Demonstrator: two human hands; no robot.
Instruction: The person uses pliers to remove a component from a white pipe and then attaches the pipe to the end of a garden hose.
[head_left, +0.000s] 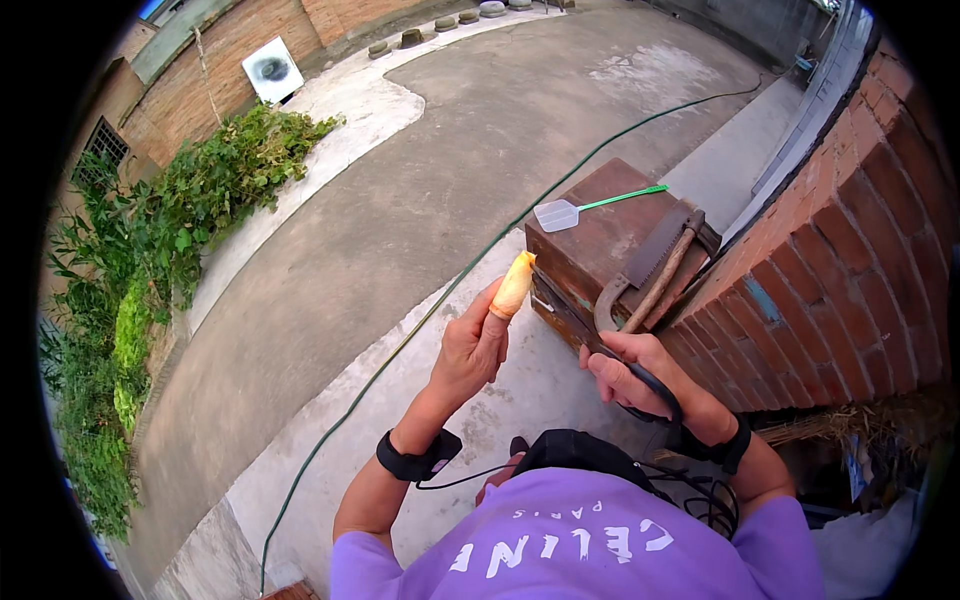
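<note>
My left hand (pixel 473 337) grips the lower end of a short, tapered yellow-orange piece (pixel 513 287). It is held upright, and its kind is not clear. My right hand (pixel 637 372) is wrapped around the black handles of a pair of scissors (pixel 572 317). The long dark blades point up and left, and their tips are close beside the top of the yellow-orange piece. Whether they touch it cannot be made out.
Past my right hand stands a brown box (pixel 590 190) bearing a fly swatter (pixel 558 214), a curved saw (pixel 655 248) and a wooden-handled tool (pixel 668 270). A brick wall (pixel 800 290) rises at right. A green hose (pixel 400 355) crosses the concrete. Plants (pixel 200 190) grow at left.
</note>
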